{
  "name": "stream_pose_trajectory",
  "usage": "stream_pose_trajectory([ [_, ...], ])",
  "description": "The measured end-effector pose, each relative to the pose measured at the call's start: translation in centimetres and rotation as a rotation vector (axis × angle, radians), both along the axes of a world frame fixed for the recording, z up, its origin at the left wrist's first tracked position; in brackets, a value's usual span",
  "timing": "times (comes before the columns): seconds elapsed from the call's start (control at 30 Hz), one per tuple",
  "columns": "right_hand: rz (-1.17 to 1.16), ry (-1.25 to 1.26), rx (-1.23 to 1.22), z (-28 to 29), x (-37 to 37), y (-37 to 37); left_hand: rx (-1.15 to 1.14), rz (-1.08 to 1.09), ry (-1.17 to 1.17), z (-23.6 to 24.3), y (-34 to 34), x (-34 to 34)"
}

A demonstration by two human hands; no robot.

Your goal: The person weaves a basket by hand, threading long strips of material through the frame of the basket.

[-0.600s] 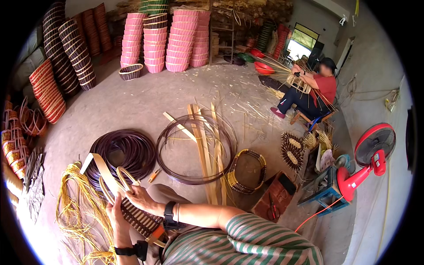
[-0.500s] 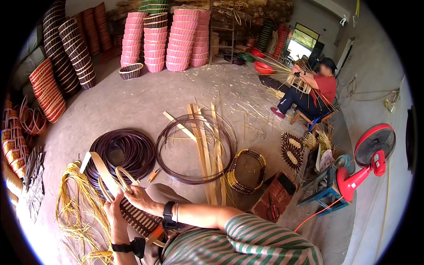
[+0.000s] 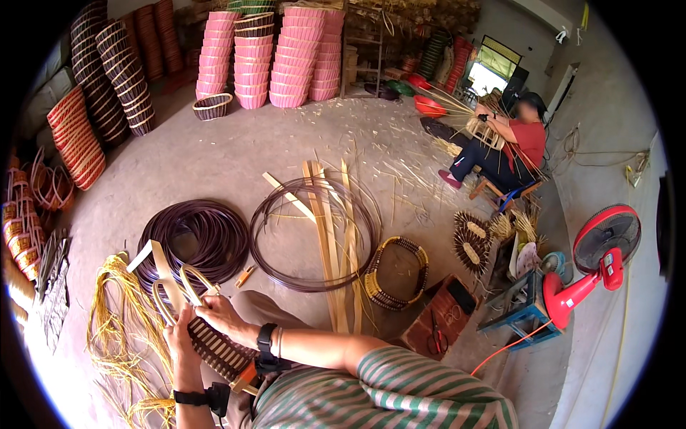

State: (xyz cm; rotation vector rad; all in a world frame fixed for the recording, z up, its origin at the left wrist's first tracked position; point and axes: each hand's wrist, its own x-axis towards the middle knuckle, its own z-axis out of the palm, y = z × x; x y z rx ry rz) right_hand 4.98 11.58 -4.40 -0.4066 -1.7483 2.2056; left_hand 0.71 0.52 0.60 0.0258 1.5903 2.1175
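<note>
A small basket (image 3: pixel 214 352) woven in dark brown and cream rests across my lap, tilted, with looped cane handles (image 3: pixel 191 282) at its far end. My left hand (image 3: pixel 180 334) is closed round the near-left end of that rim, where a pale flat strip (image 3: pixel 166 275) rises from between the handles and folds over at its top. The fingers of my right hand (image 3: pixel 225 318) are closed on the basket's edge beside the right handle loop. An orange piece (image 3: pixel 246 375) shows at the basket's near end. The fingertips and the strip's lower end are partly hidden.
Dark coiled cane (image 3: pixel 193 239), a looser hoop coil (image 3: pixel 314 282), pale slats (image 3: pixel 329 243) and an oval frame (image 3: pixel 396 275) lie ahead. Yellow strands (image 3: pixel 118 314) hang left. A wooden box (image 3: pixel 443 314) with scissors and a red fan (image 3: pixel 593 261) stand right. Another person (image 3: pixel 525 136) weaves farther off.
Both hands and the basket have shifted slightly left and down. The pale strip stands a little more upright. The grips look the same.
</note>
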Motion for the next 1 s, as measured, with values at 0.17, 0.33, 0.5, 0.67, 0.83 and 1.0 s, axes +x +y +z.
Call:
stream_pose_trajectory([
  [0.17,0.003,-0.013,0.068,1.6,0.2,0.4,0.016,0.061,-0.013,-1.3,0.1,-1.5],
  [0.33,-0.024,-0.008,0.173,1.1,-1.0,0.1,-0.089,0.21,-0.059,-0.8,0.2,-1.1],
  [0.5,0.082,-0.148,-0.093,7.5,3.2,0.1,-0.09,-0.05,-0.051,-0.9,-0.8,-1.0],
  [0.67,0.057,0.046,-0.207,3.8,1.8,0.4,0.337,0.054,-0.303,-1.5,-2.3,0.8],
  [0.83,0.112,0.048,-0.26,2.5,1.4,1.1,0.41,0.023,-0.278,-0.4,-2.8,1.9],
  [1.0,0.064,0.015,-0.22,2.9,1.1,0.8,0.386,0.026,-0.236,-0.9,-2.7,1.8],
])
